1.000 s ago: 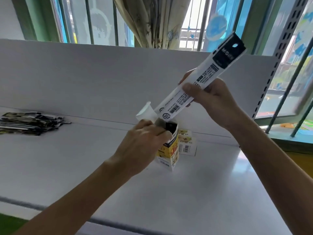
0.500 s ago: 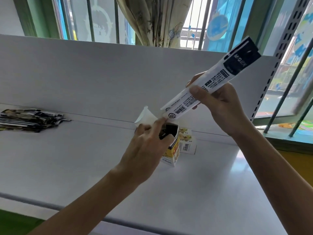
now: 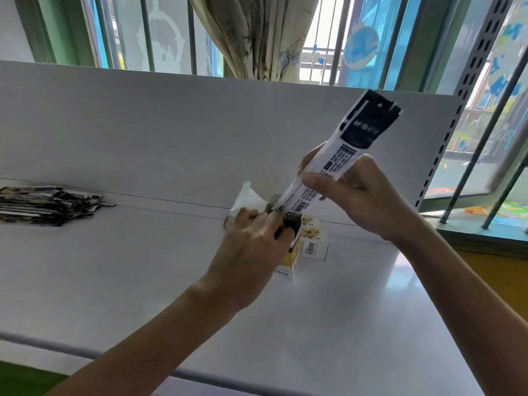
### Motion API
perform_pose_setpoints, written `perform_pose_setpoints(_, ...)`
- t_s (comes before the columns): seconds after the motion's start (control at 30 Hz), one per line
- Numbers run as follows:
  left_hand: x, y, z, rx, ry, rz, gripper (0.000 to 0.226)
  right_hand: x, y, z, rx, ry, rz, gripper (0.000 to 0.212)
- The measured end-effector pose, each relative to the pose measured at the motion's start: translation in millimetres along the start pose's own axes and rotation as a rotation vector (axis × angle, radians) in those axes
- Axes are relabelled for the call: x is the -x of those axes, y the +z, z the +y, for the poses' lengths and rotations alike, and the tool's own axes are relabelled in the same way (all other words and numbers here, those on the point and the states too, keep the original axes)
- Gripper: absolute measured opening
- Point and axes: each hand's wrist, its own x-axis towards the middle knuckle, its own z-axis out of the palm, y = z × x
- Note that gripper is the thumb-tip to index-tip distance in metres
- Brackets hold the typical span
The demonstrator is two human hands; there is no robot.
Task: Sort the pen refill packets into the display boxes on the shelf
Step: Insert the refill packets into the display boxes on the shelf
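Our hands were both busy at one small box. Our left hand (image 3: 251, 252) gripped the top of the display box (image 3: 294, 254) with the fingers curled at its rim. We judge this was to hold the box steady and its mouth open, because such a narrow, light box could easily tip on the smooth shelf (image 3: 143, 267). Our right hand (image 3: 360, 195), above the left one and a little to its right, pinched the long refill packet (image 3: 340, 158) near its middle between thumb and fingers. The packet was tilted: its dark header end pointed up and away to the right, and its barcode end was down at the mouth of the box, just beside the left fingertips. How far this end was inside we could not tell, since the left hand hid it. A grip at the middle, we think, gave good control for aiming the lower end. A white flap (image 3: 247, 200) stood up behind the left hand, bent back so that the opening was free. A second box (image 3: 313, 241) stood just behind the first, below the right hand. Far to the left of the left hand a pile of packets (image 3: 48, 204) lay flat on the shelf, probably waiting to be sorted. In our judgement the packet needed to come more upright, so that it would slide down and not push the box over.
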Motion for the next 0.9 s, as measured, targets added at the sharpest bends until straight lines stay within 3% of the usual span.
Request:
perform_pose_setpoints(0.3, -2.9, -2.7, 1.1, 0.057, 0.036, -0.102, 0.017, 5.5, 14.5, 10.2, 0.614, -0.180, -0.080, 0.033)
perform_pose_setpoints(0.43, -3.1, -6.7, -3.2, 0.049, 0.067, -0.111, 0.013, 0.5, 17.9, 14.4, 0.591, -0.099, -0.074, 0.037)
perform_pose_setpoints(0.57, -5.6, -15.2, -3.3, 0.098, -0.039, -0.236, 0.027, -4.8, 17.2, 7.8, 0.515, -0.107, -0.011, 0.029)
perform_pose_setpoints(0.7, -13.5, -27.0, -0.9, 0.137, -0.095, -0.352, 0.022, 1.3, 23.1, 1.3, 0.505, -0.155, 0.015, 0.023)
perform_pose_setpoints(0.9, -15.0, -21.8, 11.8, 0.063, -0.176, -0.327, 0.037, 12.0, 28.6, 2.9, 0.512, -0.210, 0.037, 0.023)
